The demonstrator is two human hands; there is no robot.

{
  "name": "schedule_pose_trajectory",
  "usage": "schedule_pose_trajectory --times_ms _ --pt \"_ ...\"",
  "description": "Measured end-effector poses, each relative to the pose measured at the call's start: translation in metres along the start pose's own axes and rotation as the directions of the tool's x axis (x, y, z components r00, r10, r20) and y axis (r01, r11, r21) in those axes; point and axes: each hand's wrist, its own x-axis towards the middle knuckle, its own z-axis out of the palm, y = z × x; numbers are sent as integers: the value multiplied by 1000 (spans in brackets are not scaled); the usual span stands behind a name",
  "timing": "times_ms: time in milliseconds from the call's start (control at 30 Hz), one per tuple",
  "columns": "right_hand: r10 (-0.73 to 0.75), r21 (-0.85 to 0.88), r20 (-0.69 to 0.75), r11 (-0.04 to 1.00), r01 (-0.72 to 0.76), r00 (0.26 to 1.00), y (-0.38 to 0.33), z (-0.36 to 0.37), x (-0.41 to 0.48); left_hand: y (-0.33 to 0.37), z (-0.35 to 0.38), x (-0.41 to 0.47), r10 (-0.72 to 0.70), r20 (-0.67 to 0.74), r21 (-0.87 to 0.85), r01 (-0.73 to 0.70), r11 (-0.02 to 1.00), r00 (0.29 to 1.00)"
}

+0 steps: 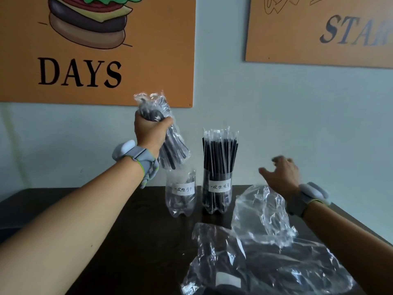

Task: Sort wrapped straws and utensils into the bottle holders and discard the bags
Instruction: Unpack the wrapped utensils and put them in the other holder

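My left hand (152, 129) is shut on a bundle of wrapped black utensils (170, 143), held tilted just above the left bottle holder (180, 194), a cut clear bottle with a handwritten label and a few dark pieces inside. To its right stands the second bottle holder (217, 194), packed with upright wrapped black straws (220, 152). My right hand (280, 173) hovers open and blurred to the right of that holder, above a crumpled empty clear bag (263, 216). A larger clear bag (265, 267) lies flat nearer to me.
Everything rests on a dark table (138, 231) pushed against a pale wall. Two orange posters hang above, one with a burger drawing (85, 50), the other at the upper right (319, 28). Both wrists wear grey bands.
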Motion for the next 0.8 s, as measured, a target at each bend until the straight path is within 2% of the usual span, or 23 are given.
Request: schedule_pose_trajectory --times_ms 33,100,167,233,333,433,533,633,800 --pt "-129 107 -90 984 139 987 -13 4 -2 0 4 2 30 11 36 -30 999 999" --pt "-370 215 -126 895 390 920 -45 13 -15 -2 12 5 87 50 116 -92 989 995" --pt "-552 215 -64 806 551 831 -75 29 -25 -5 21 8 135 115 203 -156 967 984" --pt "-678 143 86 733 665 730 -99 45 -32 -8 29 9 166 202 262 -216 940 965" --pt "-659 -21 373 697 716 653 -117 71 -34 -15 40 6 155 312 289 -250 924 937" --pt "-557 -115 504 714 691 660 -120 92 -28 -26 49 8 101 302 238 -178 955 948" --pt "-507 -147 523 737 659 685 -114 101 -21 -40 49 12 -12 159 157 -13 988 987" --pt "-531 -176 516 702 690 672 -108 106 -15 -59 42 16 -145 48 78 141 987 988" --pt "-570 -165 515 667 726 640 -110 106 -16 -71 36 27 -247 -24 5 247 969 969"
